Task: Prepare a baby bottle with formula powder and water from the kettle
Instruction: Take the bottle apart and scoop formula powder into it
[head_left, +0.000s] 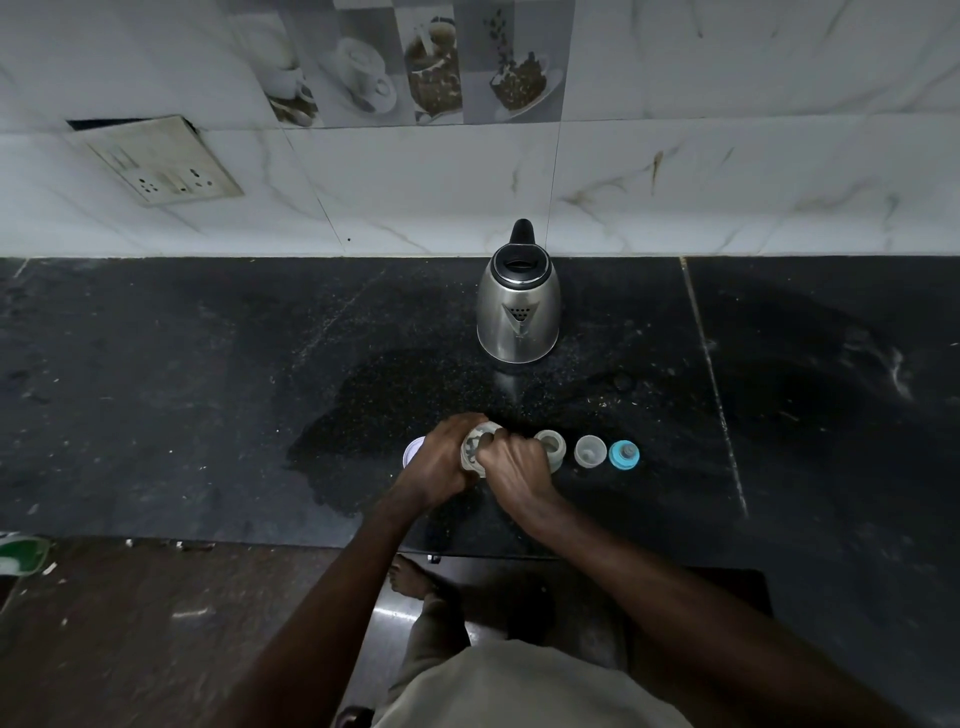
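A small patterned container (475, 444), probably the formula jar, stands near the counter's front edge. My left hand (441, 460) grips its side while my right hand (511, 467) is curled over its right side and top. To its right stands an open baby bottle (551, 446), partly hidden behind my right hand. Further right sit a clear cap (590, 451) and a blue ring with a teat (624, 455). A white round lid (413, 451) lies left of my left hand. The steel kettle (518, 306) stands at the back by the wall, spout toward me.
The black granite counter (208, 389) has a wet patch (353, 441) to the left of the hands. A tiled wall with a socket plate (166, 166) rises behind. A green object (21, 556) lies at the far left edge.
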